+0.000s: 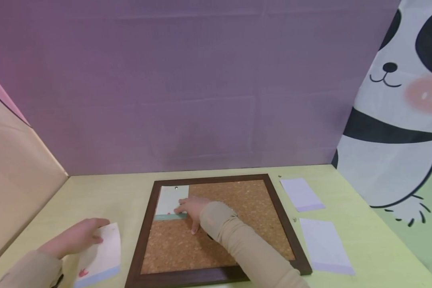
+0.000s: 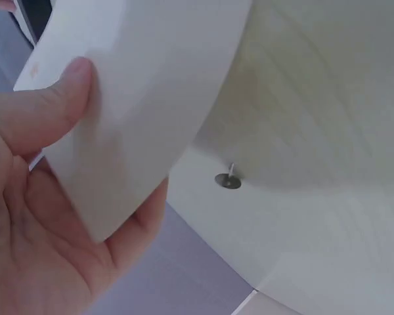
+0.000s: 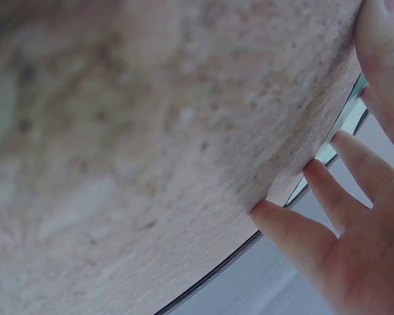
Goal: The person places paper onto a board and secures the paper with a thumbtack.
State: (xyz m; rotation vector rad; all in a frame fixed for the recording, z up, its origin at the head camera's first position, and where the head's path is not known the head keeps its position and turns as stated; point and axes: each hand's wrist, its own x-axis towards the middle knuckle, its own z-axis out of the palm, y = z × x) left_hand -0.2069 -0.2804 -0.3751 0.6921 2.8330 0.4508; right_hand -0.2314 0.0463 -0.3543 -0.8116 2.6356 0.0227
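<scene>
In the head view, a cork board [image 1: 180, 248] with a dark wooden frame lies on the table. A white note sheet with a green bottom band [image 1: 165, 203] sits in its upper left corner, a metal thumbtack [image 1: 176, 188] at its top. My right hand [image 1: 195, 207] rests with extended fingers across the sheet's right edge and the bare cork. Left of the board, my left hand [image 1: 80, 237] pinches another note sheet, with a blue band [image 1: 102, 250], between thumb and fingers. In the left wrist view this sheet bends upward, and a loose thumbtack [image 2: 228, 180] lies point-up beyond it.
Right of the board lie two sheets with lilac bands, one farther back [image 1: 300, 194] and one nearer [image 1: 325, 244]. Small thumbtacks lie beside them, one at the back [image 1: 279, 176] and another [image 1: 294, 219] near the frame. A purple backdrop [image 1: 201, 88] rises behind the table.
</scene>
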